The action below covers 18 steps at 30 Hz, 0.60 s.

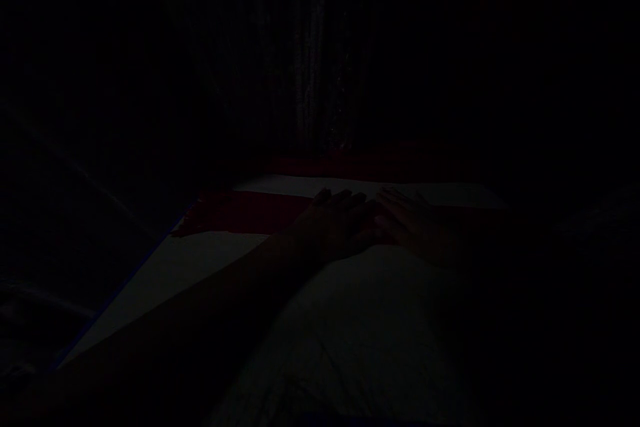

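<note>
In very dim light, my left hand (337,223) lies flat on a dark red strip (245,211), which looks like cloth and crosses a pale surface (185,267). Its fingers are stretched out and apart. Close beside it, my right hand (413,223) also rests on the red strip, fingers extended toward the pale band beyond. The two hands nearly meet at the thumbs; whether they touch I cannot tell. Nothing shows in either hand. Frayed or uneven edges mark the strip's left end. Darkness hides most of my right forearm.
Beyond the pale band lies a second red strip (360,165). A blue edge (125,283) borders the pale surface on the left. Faint vertical folds or streaks (307,47) rise at the back. Everything farther right is too dark to make out.
</note>
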Each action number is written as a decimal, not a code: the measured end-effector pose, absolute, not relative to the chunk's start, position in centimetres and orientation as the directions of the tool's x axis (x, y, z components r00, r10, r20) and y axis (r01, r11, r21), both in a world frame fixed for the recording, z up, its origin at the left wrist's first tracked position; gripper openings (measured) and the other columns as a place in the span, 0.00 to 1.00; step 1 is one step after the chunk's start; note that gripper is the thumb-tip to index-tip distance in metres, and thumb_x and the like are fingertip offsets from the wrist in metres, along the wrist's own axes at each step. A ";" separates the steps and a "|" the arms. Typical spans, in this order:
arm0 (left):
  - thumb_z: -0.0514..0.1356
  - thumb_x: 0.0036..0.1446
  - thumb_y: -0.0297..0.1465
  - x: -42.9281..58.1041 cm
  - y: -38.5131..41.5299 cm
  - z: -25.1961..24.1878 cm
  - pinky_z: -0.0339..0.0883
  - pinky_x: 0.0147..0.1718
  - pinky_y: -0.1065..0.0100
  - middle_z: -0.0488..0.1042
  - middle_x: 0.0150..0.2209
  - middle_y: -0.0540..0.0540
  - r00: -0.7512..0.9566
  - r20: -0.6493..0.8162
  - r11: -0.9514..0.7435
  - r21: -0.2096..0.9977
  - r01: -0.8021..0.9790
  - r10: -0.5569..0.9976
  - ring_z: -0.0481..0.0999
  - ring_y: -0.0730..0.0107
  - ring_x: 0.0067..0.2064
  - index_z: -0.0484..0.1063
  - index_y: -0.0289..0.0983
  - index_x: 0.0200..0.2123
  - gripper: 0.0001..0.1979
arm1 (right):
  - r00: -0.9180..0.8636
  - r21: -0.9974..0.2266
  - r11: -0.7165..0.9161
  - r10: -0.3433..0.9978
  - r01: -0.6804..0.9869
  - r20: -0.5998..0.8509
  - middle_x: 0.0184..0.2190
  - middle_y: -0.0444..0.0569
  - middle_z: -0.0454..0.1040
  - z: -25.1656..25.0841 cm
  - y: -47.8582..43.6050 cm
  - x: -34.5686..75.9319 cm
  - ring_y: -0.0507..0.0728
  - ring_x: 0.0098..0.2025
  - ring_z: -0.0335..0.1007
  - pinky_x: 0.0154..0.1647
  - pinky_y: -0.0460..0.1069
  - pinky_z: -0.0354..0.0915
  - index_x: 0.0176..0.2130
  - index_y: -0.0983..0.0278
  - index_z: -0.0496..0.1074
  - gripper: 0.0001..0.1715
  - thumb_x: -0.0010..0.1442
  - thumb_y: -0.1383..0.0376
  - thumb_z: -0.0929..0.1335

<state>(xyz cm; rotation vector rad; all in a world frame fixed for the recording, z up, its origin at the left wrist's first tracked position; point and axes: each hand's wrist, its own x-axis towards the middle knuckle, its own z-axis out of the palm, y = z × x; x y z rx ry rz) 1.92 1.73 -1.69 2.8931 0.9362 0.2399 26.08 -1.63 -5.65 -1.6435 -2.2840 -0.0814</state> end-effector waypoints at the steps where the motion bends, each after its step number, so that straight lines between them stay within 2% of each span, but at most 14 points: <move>1: 0.41 0.72 0.57 1.9 1.8 -1.7 0.42 0.70 0.40 0.55 0.74 0.40 0.799 0.124 -0.807 0.138 0.574 0.589 0.53 0.49 0.74 0.53 0.41 0.74 0.38 | -0.285 -0.143 0.336 0.913 0.931 0.293 0.72 0.50 0.54 -5.6 -1.7 26.1 0.63 0.74 0.49 0.76 0.67 0.44 0.71 0.59 0.59 0.40 0.73 0.42 0.51; 5: 0.41 0.72 0.58 2.0 1.8 -1.8 0.41 0.69 0.38 0.54 0.74 0.40 0.802 0.132 -0.812 0.145 0.566 0.582 0.52 0.47 0.74 0.53 0.42 0.74 0.38 | -0.256 -0.152 0.314 0.915 0.937 0.312 0.72 0.49 0.54 -5.5 -1.6 26.1 0.61 0.75 0.47 0.77 0.66 0.43 0.72 0.59 0.57 0.41 0.73 0.42 0.51; 9: 0.42 0.72 0.56 2.1 1.6 -1.5 0.41 0.70 0.39 0.55 0.74 0.39 0.796 0.122 -0.804 0.146 0.576 0.593 0.53 0.48 0.74 0.53 0.40 0.74 0.38 | -0.282 -0.162 0.325 0.929 0.932 0.238 0.72 0.48 0.53 -5.4 -1.5 26.3 0.62 0.75 0.48 0.76 0.68 0.43 0.72 0.59 0.58 0.40 0.73 0.42 0.51; 13: 0.42 0.72 0.57 2.0 1.6 -1.5 0.41 0.70 0.39 0.53 0.75 0.40 0.799 0.103 -0.803 0.153 0.576 0.592 0.51 0.47 0.75 0.53 0.41 0.74 0.38 | -0.262 -0.151 0.319 0.914 0.935 0.308 0.72 0.48 0.53 -5.6 -1.6 26.1 0.61 0.75 0.48 0.76 0.68 0.43 0.72 0.60 0.58 0.41 0.73 0.42 0.50; 18: 0.41 0.72 0.57 2.0 1.7 -1.5 0.41 0.70 0.39 0.53 0.75 0.40 0.796 0.105 -0.801 0.143 0.581 0.596 0.51 0.48 0.75 0.53 0.41 0.74 0.38 | -0.278 -0.162 0.332 0.917 0.929 0.286 0.72 0.49 0.54 -5.7 -1.7 25.9 0.62 0.74 0.49 0.76 0.68 0.44 0.71 0.59 0.60 0.41 0.73 0.41 0.50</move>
